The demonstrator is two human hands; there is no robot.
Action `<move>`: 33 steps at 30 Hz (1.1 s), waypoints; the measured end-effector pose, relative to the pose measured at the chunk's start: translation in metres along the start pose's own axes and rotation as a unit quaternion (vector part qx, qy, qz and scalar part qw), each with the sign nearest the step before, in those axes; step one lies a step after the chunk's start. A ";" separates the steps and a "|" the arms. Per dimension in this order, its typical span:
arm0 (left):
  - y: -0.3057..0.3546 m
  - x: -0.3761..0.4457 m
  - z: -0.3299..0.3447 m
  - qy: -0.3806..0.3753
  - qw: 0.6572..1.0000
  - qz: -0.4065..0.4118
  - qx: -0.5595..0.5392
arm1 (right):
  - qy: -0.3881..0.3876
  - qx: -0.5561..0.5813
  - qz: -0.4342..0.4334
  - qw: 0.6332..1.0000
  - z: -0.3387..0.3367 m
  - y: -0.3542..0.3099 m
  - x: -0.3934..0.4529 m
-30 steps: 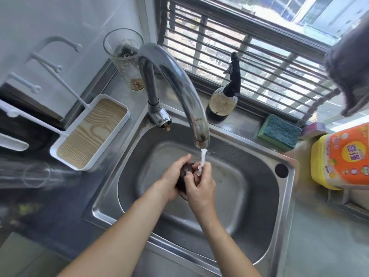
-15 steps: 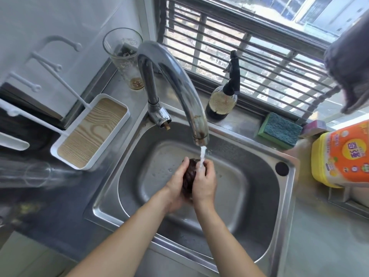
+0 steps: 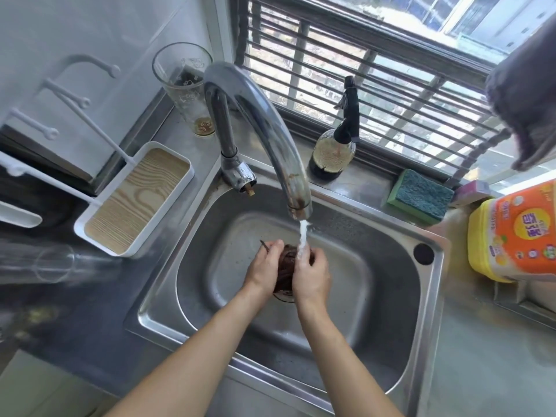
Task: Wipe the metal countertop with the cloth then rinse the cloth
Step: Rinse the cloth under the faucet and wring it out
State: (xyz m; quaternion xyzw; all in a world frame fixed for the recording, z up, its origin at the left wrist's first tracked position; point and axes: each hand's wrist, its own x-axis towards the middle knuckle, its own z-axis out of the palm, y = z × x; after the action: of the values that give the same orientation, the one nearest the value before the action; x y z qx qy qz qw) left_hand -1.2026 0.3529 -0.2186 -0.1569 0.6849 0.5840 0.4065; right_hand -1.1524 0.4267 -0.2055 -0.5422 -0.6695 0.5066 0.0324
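A dark brown cloth (image 3: 285,269) is bunched between my two hands over the steel sink (image 3: 391,266). My left hand (image 3: 264,267) grips its left side, and my right hand (image 3: 311,273) grips its right side. Water streams from the curved metal tap (image 3: 261,127) onto the top of the cloth and my right fingers. Most of the cloth is hidden by my hands. The metal countertop (image 3: 481,356) surrounds the sink.
A white tray with a wooden base (image 3: 135,200) sits left of the sink. Behind it stand a tall glass (image 3: 183,85) and a dark spray bottle (image 3: 334,145). A green sponge (image 3: 419,195) and a yellow-orange detergent jug (image 3: 514,236) are at the right. A grey cloth (image 3: 526,91) hangs top right.
My hands have shifted around the cloth under the stream, the left one sliding up to its top left edge. The water keeps running.
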 end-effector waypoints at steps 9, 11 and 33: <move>0.014 -0.004 -0.002 0.045 0.981 -0.107 -0.158 | 0.037 -0.019 -0.214 0.976 0.012 0.016 -0.047; 0.007 -0.013 0.006 0.026 0.995 -0.050 -0.079 | 0.039 -0.007 -0.087 0.995 0.007 0.005 -0.014; 0.024 -0.002 -0.004 0.077 0.992 -0.065 -0.072 | -0.228 0.288 0.187 0.911 0.015 -0.006 -0.002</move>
State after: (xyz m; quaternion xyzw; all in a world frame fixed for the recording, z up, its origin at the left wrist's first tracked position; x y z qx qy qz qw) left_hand -1.2196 0.3554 -0.2014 -0.2748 0.6590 0.5897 0.3774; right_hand -1.1647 0.4160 -0.2079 -0.4944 -0.3702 0.7840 -0.0619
